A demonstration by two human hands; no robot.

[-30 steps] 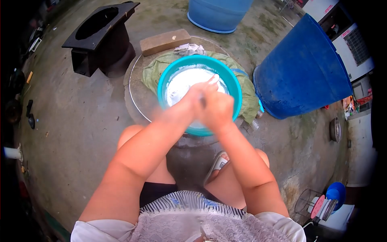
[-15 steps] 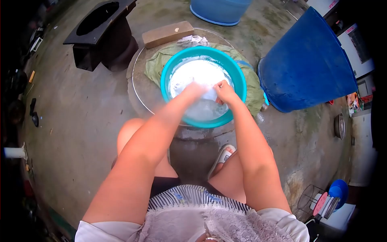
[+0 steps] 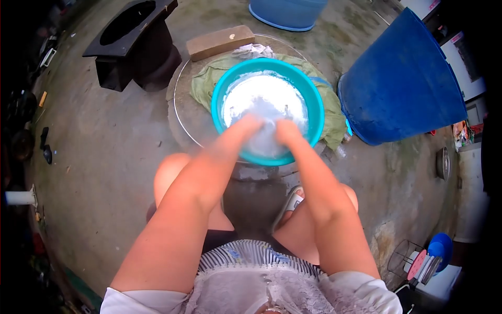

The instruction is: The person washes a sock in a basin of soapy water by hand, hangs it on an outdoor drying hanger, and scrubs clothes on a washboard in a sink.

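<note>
Two bare forearms reach forward from the person's lap, past the knees and a sandalled foot [image 3: 292, 201], into a teal basin [image 3: 226, 89] of milky, soapy water [image 3: 266, 94]. The left hand [image 3: 246, 128] and the right hand [image 3: 286, 131] are both plunged under the suds at the near side of the basin, close together; the water and blur hide the fingers, so it cannot be told whether they are clenched, spread or gripping anything, and whatever is being washed does not show above the surface. The step in hand looks like scrubbing or kneading something under the water. The next move, judging from this, calls for bringing it up clear of the water without tipping the basin. The basin sits on a green sack [image 3: 201, 86] spread over a round tray [image 3: 180, 118]. Beyond lie a brick [image 3: 219, 42], a black stand [image 3: 130, 42] and two blue barrels [image 3: 402, 83].
</note>
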